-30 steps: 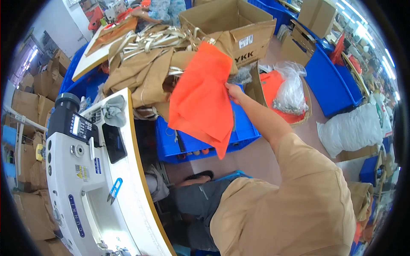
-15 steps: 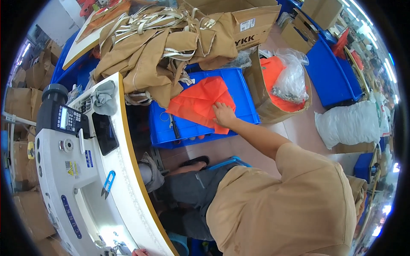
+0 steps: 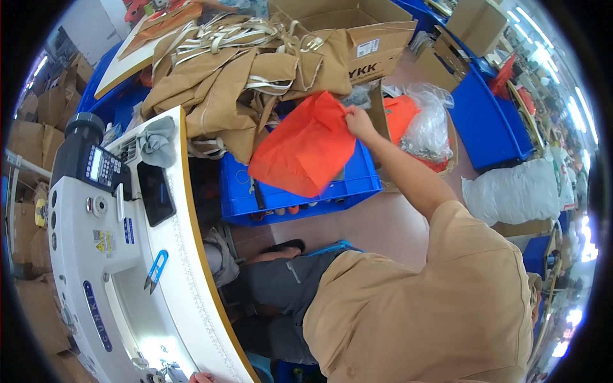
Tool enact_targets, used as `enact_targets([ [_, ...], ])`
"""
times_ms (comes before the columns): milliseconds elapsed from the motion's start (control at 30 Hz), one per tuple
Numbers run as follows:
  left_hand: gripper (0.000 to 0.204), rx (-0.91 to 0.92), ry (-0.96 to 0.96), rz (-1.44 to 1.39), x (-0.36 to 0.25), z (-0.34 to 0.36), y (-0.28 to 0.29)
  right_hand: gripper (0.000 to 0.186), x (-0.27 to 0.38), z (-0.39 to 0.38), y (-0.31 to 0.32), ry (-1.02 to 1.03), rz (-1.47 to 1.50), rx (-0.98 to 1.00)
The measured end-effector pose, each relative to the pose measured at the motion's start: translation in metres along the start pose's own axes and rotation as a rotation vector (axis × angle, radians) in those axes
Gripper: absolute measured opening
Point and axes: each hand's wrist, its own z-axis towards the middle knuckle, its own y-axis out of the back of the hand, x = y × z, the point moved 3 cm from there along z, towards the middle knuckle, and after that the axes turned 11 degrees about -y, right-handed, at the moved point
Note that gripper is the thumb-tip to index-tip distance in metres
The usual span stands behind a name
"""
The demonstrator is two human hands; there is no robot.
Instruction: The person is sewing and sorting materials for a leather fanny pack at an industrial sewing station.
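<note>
My right hand (image 3: 360, 122) pinches the upper corner of an orange fabric sheet (image 3: 300, 147), which hangs over a blue plastic crate (image 3: 255, 210) beside a pile of tan fabric pieces with white straps (image 3: 211, 96). Part of my left hand (image 3: 202, 377) shows at the bottom edge, by the white sewing table (image 3: 207, 281); most of it is cut off, so its grip cannot be made out. On that table are a sewing machine (image 3: 86, 249), blue thread snips (image 3: 156, 270), a dark phone (image 3: 155, 195) and a grey cloth (image 3: 155, 140).
Cardboard boxes (image 3: 377, 51) stand behind the pile; another (image 3: 440, 131) holds orange material and a clear bag. A blue bin (image 3: 488, 127) and a white sack (image 3: 511, 191) are at right. Another person's arm (image 3: 214, 7) shows at the back.
The orange sheet was raised, then lay on the crate with my right hand on it. Now that hand has lifted its corner up and away from me.
</note>
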Motion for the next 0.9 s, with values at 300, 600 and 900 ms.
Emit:
enact_targets([
  [300,0.024,0.014,0.031,0.008,-0.005,-0.003,-0.001,0.028,0.136,0.051,0.123,-0.056,0.313,0.373],
  [600,0.024,0.061,0.071,0.035,-0.003,-0.003,0.002,0.027,0.246,0.088,0.224,0.492,-0.432,0.151],
  [900,0.023,0.084,0.122,0.047,0.002,-0.002,0.002,0.031,0.268,0.127,0.292,0.069,0.47,0.202],
])
